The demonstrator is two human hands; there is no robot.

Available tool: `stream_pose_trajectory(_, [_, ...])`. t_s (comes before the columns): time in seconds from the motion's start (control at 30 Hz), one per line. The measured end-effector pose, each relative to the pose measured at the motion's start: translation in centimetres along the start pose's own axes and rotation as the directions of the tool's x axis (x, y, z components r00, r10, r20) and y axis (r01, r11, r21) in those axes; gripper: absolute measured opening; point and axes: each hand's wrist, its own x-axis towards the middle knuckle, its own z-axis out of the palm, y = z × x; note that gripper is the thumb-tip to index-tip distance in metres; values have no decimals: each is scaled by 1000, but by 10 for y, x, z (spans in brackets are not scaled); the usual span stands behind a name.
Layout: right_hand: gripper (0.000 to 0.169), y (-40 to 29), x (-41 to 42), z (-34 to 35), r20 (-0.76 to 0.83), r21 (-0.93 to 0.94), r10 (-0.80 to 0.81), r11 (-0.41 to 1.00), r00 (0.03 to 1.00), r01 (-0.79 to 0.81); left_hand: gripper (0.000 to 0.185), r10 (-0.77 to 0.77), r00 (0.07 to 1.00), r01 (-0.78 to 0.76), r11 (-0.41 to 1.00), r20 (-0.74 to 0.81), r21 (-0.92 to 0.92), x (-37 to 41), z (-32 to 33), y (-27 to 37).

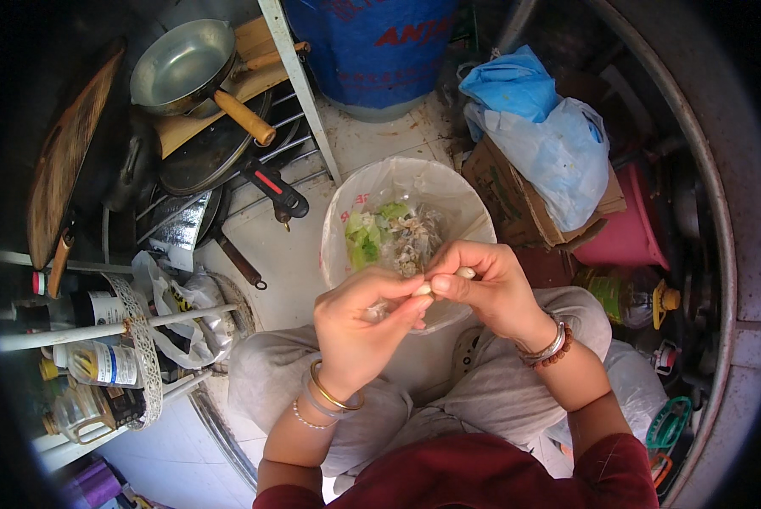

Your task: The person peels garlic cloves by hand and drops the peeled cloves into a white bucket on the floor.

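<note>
Over a lined waste bin (476, 219), my left hand (355, 324) pinches a pale garlic clove (422, 290) between thumb and forefinger. My right hand (495, 286) meets it there, its thumb and fingertips at the clove's upper end. A second whitish clove (465, 272) is tucked in the curl of my right fingers. Something pale, too hidden to name, shows inside my left palm. Below the hands, green leaf scraps (364, 238) and dry papery skins (415, 232) lie in the bin.
On the left, a metal rack holds a saucepan (183, 63), pan lids and bottles (106, 364). A blue drum (374, 57) stands beyond the bin. To the right are a cardboard box (501, 197) with plastic bags (549, 153), a pink bucket (628, 223) and an oil bottle (625, 299).
</note>
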Motion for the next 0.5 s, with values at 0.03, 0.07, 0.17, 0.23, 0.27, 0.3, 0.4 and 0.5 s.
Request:
stream_pose_trajectory(0.03, [10,1,-1,-1,2,33,18,999,1000,-18,17,-10,1000,10,1000,4,-19,0,0,0])
stream_pose_trajectory(0.07, [11,1,-1,-2,4,67,36,997,999,-36,17,-19,1000,19,999,9,-39,-1,0,-1])
stream_pose_trajectory(0.17, [13,-3,-1,-1,-3,88,68,994,998,-67,19,-44,999,46,995,25,-93,-1,0,0])
stream_pose_trajectory(0.23, [13,-4,-2,-1,-16,39,58,998,998,-57,20,-92,995,96,988,35,-120,1,1,4])
stream_pose_trajectory(0.27, [14,-5,-2,0,-22,14,52,999,998,-52,20,-133,990,137,982,39,-128,2,2,7])
stream_pose_trajectory(0.3, [13,-7,-3,2,-56,-18,35,999,998,-36,21,-174,984,178,975,40,-135,3,3,9])
stream_pose_trajectory(0.4, [11,-15,-4,7,-106,-216,-97,974,990,72,22,-179,984,178,971,11,-156,3,4,8])
stream_pose_trajectory(0.5, [7,-20,-4,7,-30,-514,-294,824,955,237,21,-144,988,144,990,-54,-12,0,4,3])
